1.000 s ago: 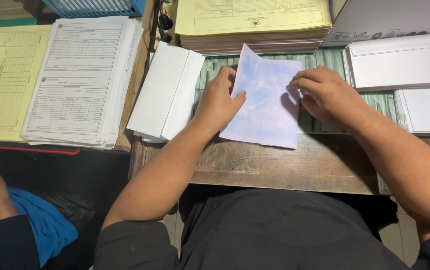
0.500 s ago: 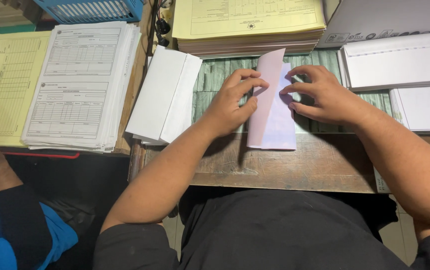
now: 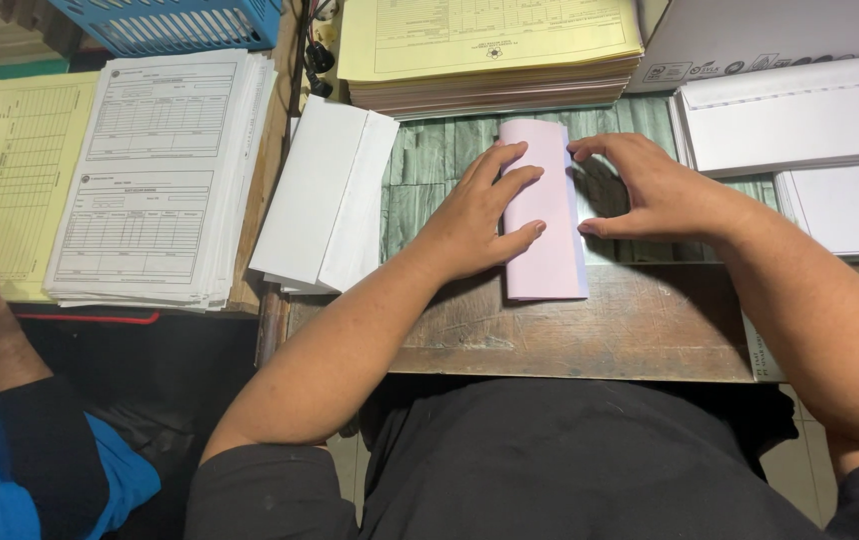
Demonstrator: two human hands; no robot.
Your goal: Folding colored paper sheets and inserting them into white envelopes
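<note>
The folded pink sheet (image 3: 547,215) lay flat on the desk (image 3: 590,330), between the envelopes (image 3: 325,195) and the right-hand paper stacks (image 3: 800,125). The left hand (image 3: 480,215) pressed on it with fingers spread, gripping nothing. The right hand (image 3: 650,190) arched over its right edge, fingertips down, thumb apart. The sheet looked thin, light and limp, easily creased; its long edges seemed the best place to pinch it.

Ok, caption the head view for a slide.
Left hand presses a folded pink sheet flat on the wooden desk; right hand touches its edge.
</note>
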